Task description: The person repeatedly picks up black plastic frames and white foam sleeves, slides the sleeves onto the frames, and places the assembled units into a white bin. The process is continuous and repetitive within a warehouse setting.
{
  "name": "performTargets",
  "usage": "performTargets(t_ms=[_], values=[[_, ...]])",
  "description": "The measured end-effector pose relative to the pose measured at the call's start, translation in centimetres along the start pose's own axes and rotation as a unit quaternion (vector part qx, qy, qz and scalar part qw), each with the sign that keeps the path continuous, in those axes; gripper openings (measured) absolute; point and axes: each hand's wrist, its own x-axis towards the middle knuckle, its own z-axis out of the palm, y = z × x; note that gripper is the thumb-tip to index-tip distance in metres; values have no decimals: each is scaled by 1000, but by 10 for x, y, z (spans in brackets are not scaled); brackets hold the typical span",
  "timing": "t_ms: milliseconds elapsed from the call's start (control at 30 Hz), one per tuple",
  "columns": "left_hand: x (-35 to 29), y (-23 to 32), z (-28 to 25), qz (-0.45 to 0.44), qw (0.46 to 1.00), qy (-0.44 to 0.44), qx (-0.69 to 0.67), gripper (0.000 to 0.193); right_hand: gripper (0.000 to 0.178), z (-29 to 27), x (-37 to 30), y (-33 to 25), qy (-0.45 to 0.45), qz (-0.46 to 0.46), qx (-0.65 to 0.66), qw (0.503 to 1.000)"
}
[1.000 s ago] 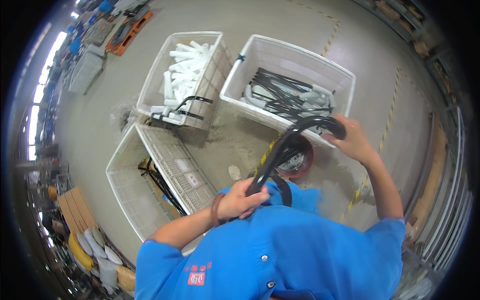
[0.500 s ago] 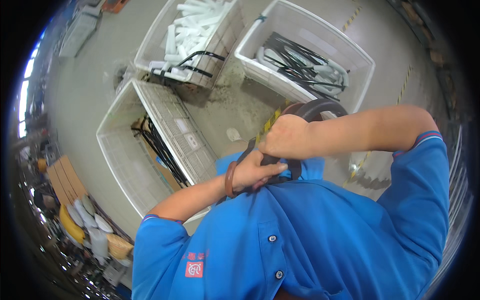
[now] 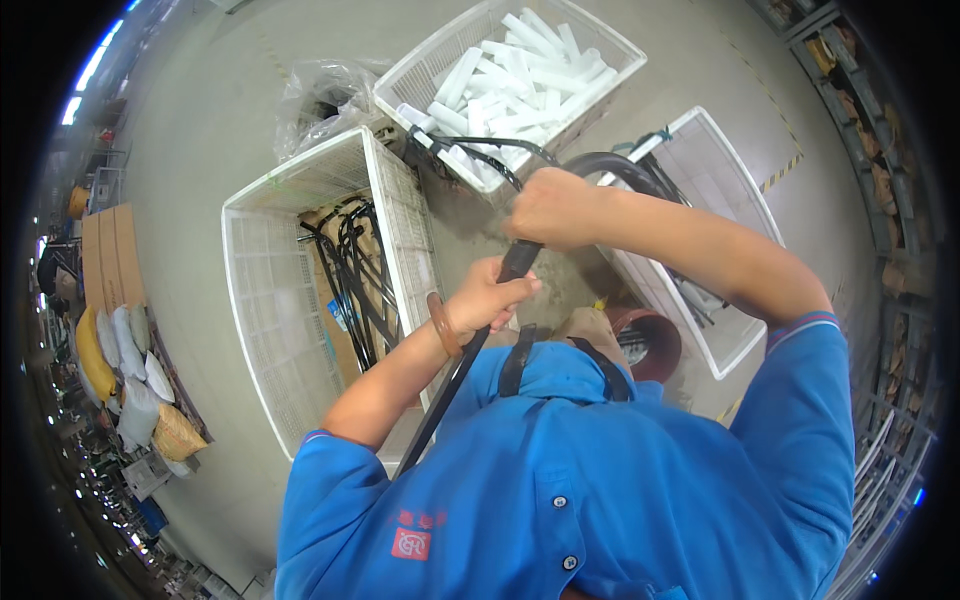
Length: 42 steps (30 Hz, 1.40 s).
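Note:
A long black tube (image 3: 452, 390) slants up from beside my left forearm, and my left hand (image 3: 488, 297) is wrapped round it. Just beyond that hand is a thicker black sleeve (image 3: 518, 261) on the tube. My right hand (image 3: 558, 208) closes in a fist at the sleeve's upper end. Past the fist, a thick black curved piece (image 3: 622, 168) bends away to the right; how it joins the tube is hidden by my right hand. A brown bangle (image 3: 443, 325) circles my left wrist.
A white crate (image 3: 243, 300) at left holds black bent tubes. The far crate (image 3: 622, 60) holds white cylinders, with black tubes across its corner. A third crate (image 3: 745, 180) stands at right. A reddish-brown round container (image 3: 668, 350) sits near me. Shelving (image 3: 885, 200) lines the far right.
Both hands have risen away from my body. The black tube now shows at a slant beside my left forearm. My view has shifted, and the reddish-brown container shows more fully.

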Motion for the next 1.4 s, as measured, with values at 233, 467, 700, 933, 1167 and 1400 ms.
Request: performTargets(t_ms=[233, 467, 700, 933, 1167, 1400], values=[[50, 18, -90, 50, 980, 149, -126, 25, 15, 41, 129, 75, 117, -13, -4, 993], [83, 0, -207, -1, 886, 342, -314, 56, 38, 207, 219, 251, 382, 41, 194, 903], [139, -55, -224, -7, 791, 333, -514, 59, 53, 509, 211, 497, -241, 414, 48, 877], [177, -50, -221, -14, 777, 330, -536, 62, 44, 598, 235, 509, -276, 418, 152, 852], [175, 9, -221, -7, 820, 324, -471, 62, 30, 456, 197, 507, 98, 285, 93, 949], [152, 72, -210, 57, 882, 244, -400, 64, 59, 281, 54, 452, 252, 355, 251, 864]])
